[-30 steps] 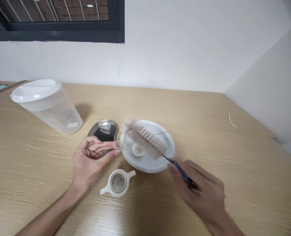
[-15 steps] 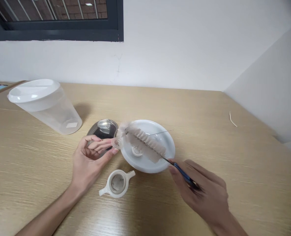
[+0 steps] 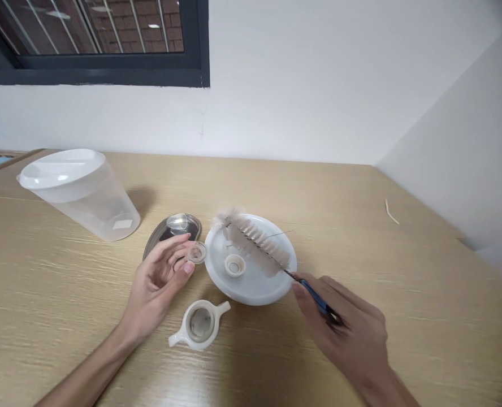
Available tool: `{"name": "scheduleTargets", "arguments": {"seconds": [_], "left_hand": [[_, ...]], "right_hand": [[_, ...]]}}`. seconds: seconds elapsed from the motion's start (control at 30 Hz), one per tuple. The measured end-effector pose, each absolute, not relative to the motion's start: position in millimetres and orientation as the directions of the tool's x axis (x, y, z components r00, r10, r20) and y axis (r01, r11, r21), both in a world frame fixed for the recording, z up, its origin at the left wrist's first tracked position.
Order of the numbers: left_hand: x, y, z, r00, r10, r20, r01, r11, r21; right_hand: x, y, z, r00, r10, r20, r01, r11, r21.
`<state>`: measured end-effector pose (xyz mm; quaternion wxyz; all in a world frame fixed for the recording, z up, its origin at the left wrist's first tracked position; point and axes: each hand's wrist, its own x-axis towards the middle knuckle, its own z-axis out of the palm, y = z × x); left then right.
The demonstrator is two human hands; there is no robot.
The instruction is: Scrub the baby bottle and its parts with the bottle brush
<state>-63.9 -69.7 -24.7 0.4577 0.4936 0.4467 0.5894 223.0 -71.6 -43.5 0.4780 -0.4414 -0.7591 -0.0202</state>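
Between the thumb and fingers of my left hand (image 3: 155, 285) is a small clear round piece (image 3: 197, 252), like a tiny glass lid. My right hand (image 3: 346, 333) grips a bottle brush (image 3: 259, 246) by its blue handle, the pale bristles pointing up and left over a white bowl (image 3: 272, 291). Inside the bowl sits a small white ring-shaped piece (image 3: 235, 265), and a thin wire (image 3: 280, 233) shows behind the bristles. A white tea strainer (image 3: 200, 324) with two side handles rests on the table below the bowl, near my left wrist.
Behind my left hand lies a dark shiny tray (image 3: 153, 240) with a clear curved piece (image 3: 177, 221) on it. A translucent lidded pitcher (image 3: 81, 195) stands at the left. A thin pale strip (image 3: 390, 212) lies far right on the wooden table (image 3: 403, 299).
The clear piece has turned its round face more toward me, and the brush tip has drawn slightly away from it. The view has tilted up a little.
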Motion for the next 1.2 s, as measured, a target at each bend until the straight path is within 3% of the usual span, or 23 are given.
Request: {"name": "scheduleTargets", "arguments": {"seconds": [0.5,0.67,0.8,1.07,1.2], "left_hand": [[-67.1,-69.3,-22.4,-0.057,0.994,0.091,-0.099,-0.096,0.990],[-66.9,-64.9,-23.6,-0.105,0.990,0.094,-0.148,-0.109,0.983],[-72.6,-63.3,-25.1,-0.122,0.988,0.092,-0.200,-0.115,0.973],[-77.1,-60.5,-22.3,-0.082,0.987,-0.140,-0.376,0.100,0.921],[-76.4,-59.7,-24.5,-0.035,0.989,-0.142,-0.403,0.116,0.908]], "right_hand": [[225.2,-72.0,-45.9,-0.173,0.663,0.729,0.637,0.639,-0.431],[223.3,-72.6,-41.0,-0.279,0.624,0.730,0.597,0.708,-0.377],[225.8,-69.0,-41.8,-0.240,0.627,0.741,0.669,0.660,-0.342],[223.0,-70.6,-41.0,-0.203,0.673,0.711,0.592,0.663,-0.459],[219.3,-73.3,-40.1,-0.240,0.673,0.700,0.570,0.681,-0.459]]}}
